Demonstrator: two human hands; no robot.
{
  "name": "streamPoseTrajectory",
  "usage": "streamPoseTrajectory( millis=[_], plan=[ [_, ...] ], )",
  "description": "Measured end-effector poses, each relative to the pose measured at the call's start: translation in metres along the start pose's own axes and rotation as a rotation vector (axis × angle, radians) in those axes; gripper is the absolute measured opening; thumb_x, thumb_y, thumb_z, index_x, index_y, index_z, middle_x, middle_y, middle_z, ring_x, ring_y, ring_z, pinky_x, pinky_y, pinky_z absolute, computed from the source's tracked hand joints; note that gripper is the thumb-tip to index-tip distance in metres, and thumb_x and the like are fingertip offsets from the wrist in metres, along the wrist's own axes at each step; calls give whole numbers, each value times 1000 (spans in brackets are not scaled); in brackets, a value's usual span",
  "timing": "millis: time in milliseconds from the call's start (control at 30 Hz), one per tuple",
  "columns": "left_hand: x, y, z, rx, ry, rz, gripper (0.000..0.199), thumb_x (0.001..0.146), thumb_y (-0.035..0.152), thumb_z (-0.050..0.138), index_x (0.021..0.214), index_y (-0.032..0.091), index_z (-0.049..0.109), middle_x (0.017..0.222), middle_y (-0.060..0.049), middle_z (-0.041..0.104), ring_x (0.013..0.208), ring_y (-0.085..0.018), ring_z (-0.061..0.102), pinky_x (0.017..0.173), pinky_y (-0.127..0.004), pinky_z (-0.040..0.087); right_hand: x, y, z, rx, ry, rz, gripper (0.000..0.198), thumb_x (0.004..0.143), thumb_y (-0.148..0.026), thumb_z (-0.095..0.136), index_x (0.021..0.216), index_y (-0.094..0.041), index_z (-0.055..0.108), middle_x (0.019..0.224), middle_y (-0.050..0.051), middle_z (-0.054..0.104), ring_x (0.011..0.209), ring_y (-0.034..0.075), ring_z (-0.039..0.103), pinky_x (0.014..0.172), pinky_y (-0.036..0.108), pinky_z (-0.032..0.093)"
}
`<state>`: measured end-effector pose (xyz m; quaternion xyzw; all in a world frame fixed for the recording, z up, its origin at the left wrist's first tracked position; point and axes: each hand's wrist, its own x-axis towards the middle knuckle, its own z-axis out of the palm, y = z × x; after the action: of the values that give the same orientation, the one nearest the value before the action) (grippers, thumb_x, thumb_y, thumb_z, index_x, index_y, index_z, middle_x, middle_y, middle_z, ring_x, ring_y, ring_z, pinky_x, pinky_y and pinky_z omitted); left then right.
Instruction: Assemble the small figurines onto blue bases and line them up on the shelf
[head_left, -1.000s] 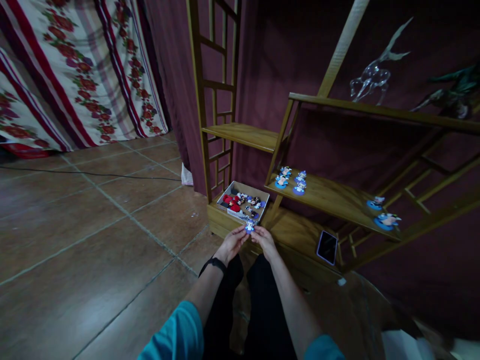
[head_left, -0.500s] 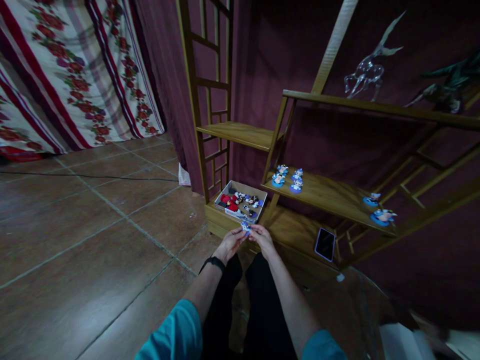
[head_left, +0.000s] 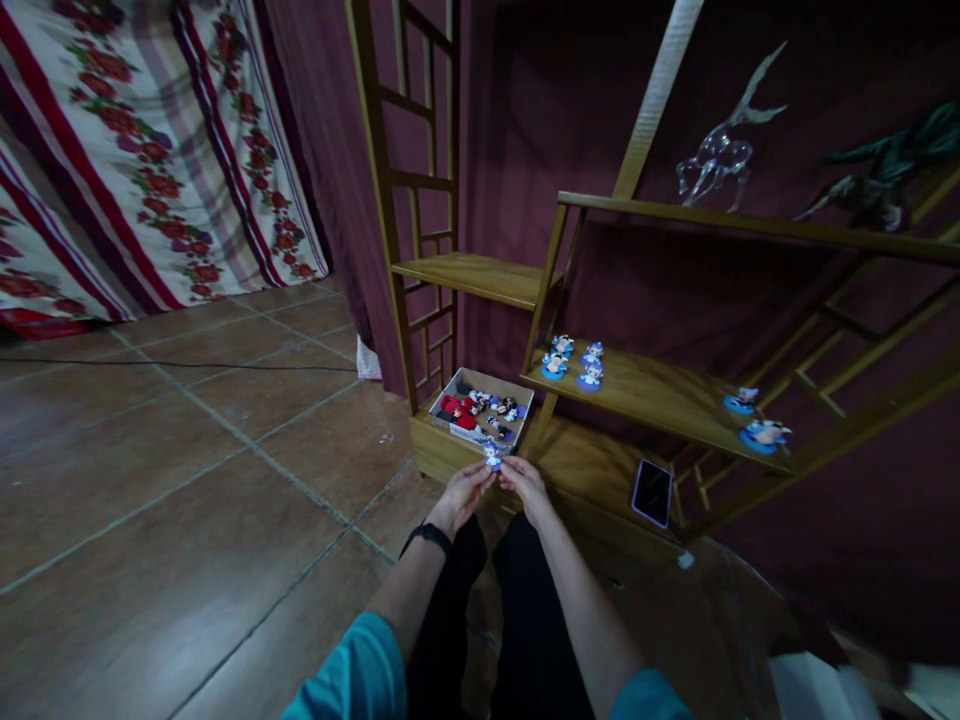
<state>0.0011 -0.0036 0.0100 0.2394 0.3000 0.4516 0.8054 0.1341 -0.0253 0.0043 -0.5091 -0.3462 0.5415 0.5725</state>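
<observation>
Between my two hands a small purple-and-white figurine (head_left: pixel 492 456) stands upright, pinched at its base. My left hand (head_left: pixel 466 492) grips it from the left with fingers closed, and my right hand (head_left: pixel 523 484) from the right. Just beyond them is a shallow cardboard box (head_left: pixel 459 378) on the low wooden ledge, with red, black and white figurines (head_left: pixel 463 412) lying in it. On the shelf (head_left: pixel 660 398) to the right stand two purple-based figurines (head_left: pixel 590 376) beside two blue-based figurines (head_left: pixel 554 365). Another pair of blue-based figurines (head_left: pixel 765 435) is at that shelf's right end.
A phone or tablet (head_left: pixel 652 492) with a pale purple edge lies on the lower board. Above, a clear glass deer (head_left: pixel 716 160) and a dark green sculpture (head_left: pixel 885 175) stand on the top shelf. A cable (head_left: pixel 180 364) crosses the tiled floor. Floral fabric (head_left: pixel 150 170) hangs at left.
The figurine has turned from tilted to upright in my fingers, its front now more visible. My hands stay in nearly the same place; the view has shifted slightly.
</observation>
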Motion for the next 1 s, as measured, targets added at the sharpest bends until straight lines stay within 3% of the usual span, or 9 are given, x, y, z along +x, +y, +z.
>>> streamPoseTrajectory(
  millis=[233, 533, 733, 1000],
  plan=[
    [-5, 1, 0, -29, 38, -43, 14, 76, 16, 59, 86, 7, 64, 80, -10, 67, 73, -12, 63, 79, -23, 49, -8, -6, 1, -17, -28, -48, 40, 55, -41, 71, 87, -19, 62, 81, 4, 66, 68, 14, 60, 60, 25, 46],
    [-4, 2, 0, -42, 45, -81, 17, 79, 21, 56, 84, 8, 63, 78, -11, 66, 73, -13, 62, 76, -24, 49, -7, -3, 3, -5, 2, -43, 33, 56, -39, 70, 81, -19, 62, 71, 1, 63, 61, 11, 57, 57, 24, 45],
    [3, -2, -3, 0, 31, 13, 12, 71, 11, 63, 83, 10, 65, 80, -8, 68, 72, -11, 62, 76, -22, 47, -8, -3, 2, 4, -11, -32, 33, 61, -40, 67, 88, -20, 64, 78, 3, 65, 66, 12, 58, 60, 25, 46],
    [2, -4, -1, 84, 35, 115, 31, 58, 10, 73, 88, 11, 68, 81, -8, 69, 74, -13, 62, 75, -22, 43, -8, -1, 3, -53, -61, -16, 38, 61, -38, 68, 95, -21, 64, 86, 3, 66, 72, 13, 58, 63, 25, 46]
  ],
)
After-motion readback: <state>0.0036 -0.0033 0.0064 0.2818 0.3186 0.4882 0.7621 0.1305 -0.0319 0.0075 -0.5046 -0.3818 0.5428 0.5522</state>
